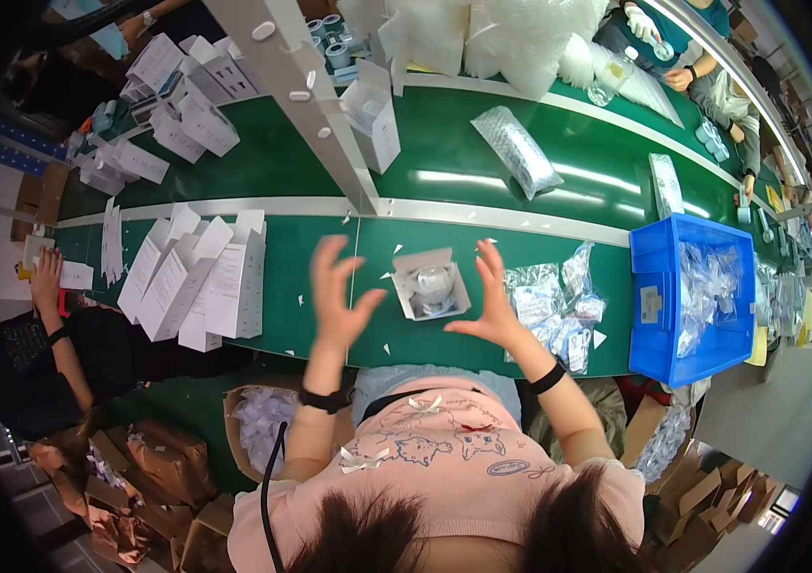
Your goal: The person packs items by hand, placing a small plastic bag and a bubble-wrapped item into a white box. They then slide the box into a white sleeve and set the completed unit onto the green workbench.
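Observation:
On the green tabletop in front of me stands a small white box (461,298) with its top flaps raised. A clear plastic-wrapped item (433,281) sits inside it; its exact kind I cannot make out. My left hand (334,298) hovers left of the box, fingers spread and holding nothing. To the right of the box is my right hand (494,304), also open, its thumb and fingers apart near the box's edge. Neither hand appears to grip the box. Several clear-bagged parts (559,310) lie just beyond my right hand.
A blue bin (651,325) of bagged parts stands at the right. Several white boxes (201,277) lean together at the left. A metal post (296,95) rises from the rail, with a bubble-wrap package (517,153) behind it. Co-workers (29,358) are at the left and far right.

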Available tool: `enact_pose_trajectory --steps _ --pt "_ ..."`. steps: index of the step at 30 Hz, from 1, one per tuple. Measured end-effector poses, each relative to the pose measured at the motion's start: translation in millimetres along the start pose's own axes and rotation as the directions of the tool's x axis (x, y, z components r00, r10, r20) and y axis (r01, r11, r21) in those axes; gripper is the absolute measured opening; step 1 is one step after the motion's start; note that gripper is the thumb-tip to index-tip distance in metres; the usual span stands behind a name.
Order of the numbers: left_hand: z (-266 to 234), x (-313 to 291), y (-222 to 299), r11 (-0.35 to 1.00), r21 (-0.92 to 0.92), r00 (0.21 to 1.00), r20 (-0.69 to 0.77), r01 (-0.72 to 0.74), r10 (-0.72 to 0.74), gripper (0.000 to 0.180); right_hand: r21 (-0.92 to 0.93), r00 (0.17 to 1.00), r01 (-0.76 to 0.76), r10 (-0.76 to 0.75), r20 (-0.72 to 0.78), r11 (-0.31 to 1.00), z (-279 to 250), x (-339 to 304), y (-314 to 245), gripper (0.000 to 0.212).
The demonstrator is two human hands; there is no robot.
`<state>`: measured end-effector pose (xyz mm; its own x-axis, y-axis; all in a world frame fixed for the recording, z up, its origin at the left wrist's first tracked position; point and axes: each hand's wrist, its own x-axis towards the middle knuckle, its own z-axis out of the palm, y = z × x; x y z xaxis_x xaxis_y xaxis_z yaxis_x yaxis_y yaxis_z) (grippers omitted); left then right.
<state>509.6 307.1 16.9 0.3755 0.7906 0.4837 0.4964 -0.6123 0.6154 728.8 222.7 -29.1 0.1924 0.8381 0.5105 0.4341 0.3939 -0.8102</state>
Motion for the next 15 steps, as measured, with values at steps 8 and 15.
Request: enact_pose_trajectory --steps 8,15 --pt "-90 -36 -136 0.420 0.903 0.928 0.081 0.086 -0.363 0.068 0.305 0.842 -0.535 0.469 0.267 0.788 -14 2 42 0.077" --pt "-80 -27 -114 0.620 0.755 0.933 0.031 0.214 -0.359 0.065 0.239 0.844 -0.364 0.427 -0.324 0.900 -112 134 167 0.065"
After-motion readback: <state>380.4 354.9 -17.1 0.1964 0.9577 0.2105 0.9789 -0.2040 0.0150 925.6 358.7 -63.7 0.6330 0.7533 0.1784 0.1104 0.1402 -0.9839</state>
